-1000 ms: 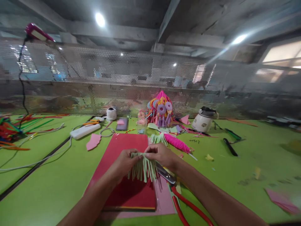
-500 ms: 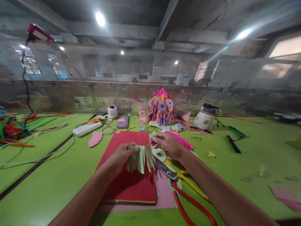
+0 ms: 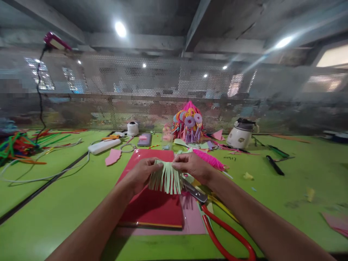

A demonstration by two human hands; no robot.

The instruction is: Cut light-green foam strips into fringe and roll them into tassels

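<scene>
A pale green fringed paper strip point(image 3: 168, 178) hangs above a red stack of paper point(image 3: 146, 214), its cut strands pointing down. My left hand point(image 3: 144, 171) pinches the strip's left end along the top edge. With thumb and fingers closed, my right hand point(image 3: 191, 165) grips the same top edge farther right. Scissors point(image 3: 201, 197) with red and yellow handles lie just right of the stack, below my right hand. Pink paper point(image 3: 194, 217) sticks out from under the stack. A bright pink fringed roll point(image 3: 209, 159) is beside my right hand, and part of it is hidden.
Colourful tassel craft point(image 3: 189, 123) stands at the back, with a white jug point(image 3: 240, 133) to its right. On the left are a white power strip point(image 3: 104, 146), cables and a pile of coloured strips point(image 3: 20, 145). A black-handled cutter point(image 3: 274, 165) lies at right.
My right hand has come down onto the fringed strip and now holds its top edge. The strip is stretched level between both hands. The view has shifted slightly.
</scene>
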